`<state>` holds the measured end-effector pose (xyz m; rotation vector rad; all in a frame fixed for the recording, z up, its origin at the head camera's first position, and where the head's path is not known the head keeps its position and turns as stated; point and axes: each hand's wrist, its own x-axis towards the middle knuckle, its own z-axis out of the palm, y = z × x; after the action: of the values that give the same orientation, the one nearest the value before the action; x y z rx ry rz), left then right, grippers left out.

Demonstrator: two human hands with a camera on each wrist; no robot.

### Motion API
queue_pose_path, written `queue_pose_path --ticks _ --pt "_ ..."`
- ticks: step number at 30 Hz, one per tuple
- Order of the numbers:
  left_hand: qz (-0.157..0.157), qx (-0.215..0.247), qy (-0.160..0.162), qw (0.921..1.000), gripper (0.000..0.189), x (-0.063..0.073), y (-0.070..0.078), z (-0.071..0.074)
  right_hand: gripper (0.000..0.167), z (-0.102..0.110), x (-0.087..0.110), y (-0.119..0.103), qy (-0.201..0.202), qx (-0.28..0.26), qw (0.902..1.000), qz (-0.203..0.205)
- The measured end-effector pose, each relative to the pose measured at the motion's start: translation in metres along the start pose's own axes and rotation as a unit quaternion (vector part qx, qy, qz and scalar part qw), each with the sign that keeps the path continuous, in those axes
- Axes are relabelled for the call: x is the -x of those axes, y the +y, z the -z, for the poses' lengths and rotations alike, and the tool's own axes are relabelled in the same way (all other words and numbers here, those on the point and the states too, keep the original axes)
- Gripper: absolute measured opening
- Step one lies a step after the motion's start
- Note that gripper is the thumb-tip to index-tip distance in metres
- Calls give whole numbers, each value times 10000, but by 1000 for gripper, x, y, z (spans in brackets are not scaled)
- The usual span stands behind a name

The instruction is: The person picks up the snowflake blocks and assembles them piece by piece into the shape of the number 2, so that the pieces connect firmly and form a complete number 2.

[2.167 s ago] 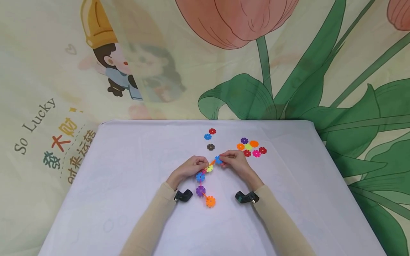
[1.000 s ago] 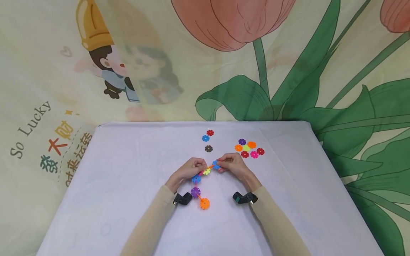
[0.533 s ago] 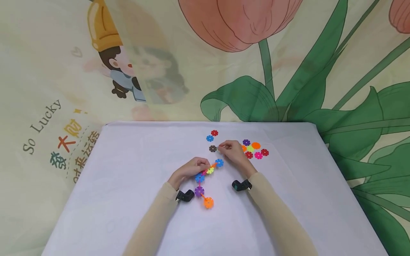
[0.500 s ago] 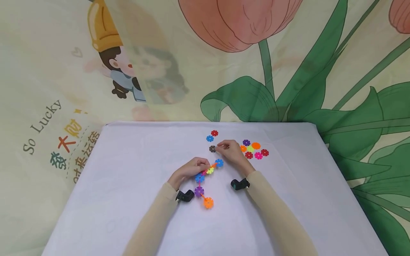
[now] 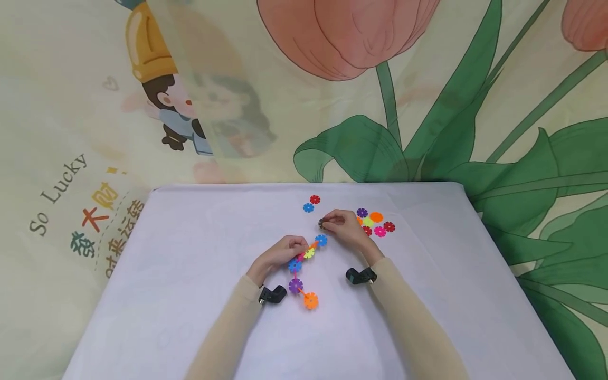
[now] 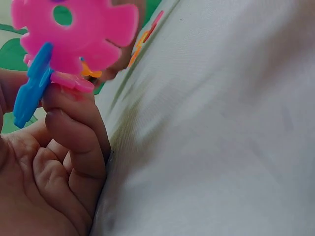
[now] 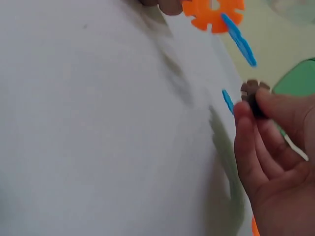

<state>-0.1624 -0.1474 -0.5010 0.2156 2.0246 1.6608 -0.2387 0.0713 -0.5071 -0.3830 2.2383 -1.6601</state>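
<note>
In my head view, the left hand (image 5: 279,253) grasps a multicoloured chain of notched plastic discs (image 5: 295,286) near its upper part. From that grip the chain trails toward me, through blue and purple, to a round orange end disc (image 5: 311,301). Its other end, a bright blue notched disc (image 5: 321,240), sits just below the fingertips of the right hand (image 5: 349,229). That hand pinches a dark brown notched plastic disc (image 5: 321,224), apart from the blue one. Right of it, a cluster of loose coloured discs (image 5: 380,231) lies on the white tablecloth (image 5: 190,295), partly hidden by the hand; a loose red disc (image 5: 315,199) and a loose blue disc (image 5: 308,208) lie farther off.

In my left wrist view, the fingers are curled at the chain, below a large bright pink disc (image 6: 93,39) with a blue piece slotted into it (from here I can't make out which piece the fingertips actually pinch).

In my right wrist view, the brown disc is between thumb and fingers, and the chain's orange link (image 7: 204,14) carries the blue disc edge-on, a gap short of the brown one.
</note>
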Motion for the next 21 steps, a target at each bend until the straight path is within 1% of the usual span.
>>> queue_pose_path --ticks 1,3,6,9,13,16,21 --pt "28 6 -3 10000 18 0 0 0 15 4 5 3 -56 -214 9998 -1" --pt "112 21 -3 9999 18 1 0 1 16 9 14 7 -189 -382 9991 14" --pt "154 29 1 9999 18 2 -1 3 16 13 25 10 -434 -389 9982 133" --pt "105 -21 -10 9999 17 2 -2 4 16 13 29 12 -553 -375 9976 181" --pt "73 -38 -102 9999 17 3 -2 5 16 12 31 16 -517 -320 9979 208" --pt "49 -9 -162 9999 17 3 -1 3 17 12 33 19 -462 -354 9977 333" --pt "-82 80 -189 9998 16 1 1 1 17 15 36 20 -482 -761 9944 554"
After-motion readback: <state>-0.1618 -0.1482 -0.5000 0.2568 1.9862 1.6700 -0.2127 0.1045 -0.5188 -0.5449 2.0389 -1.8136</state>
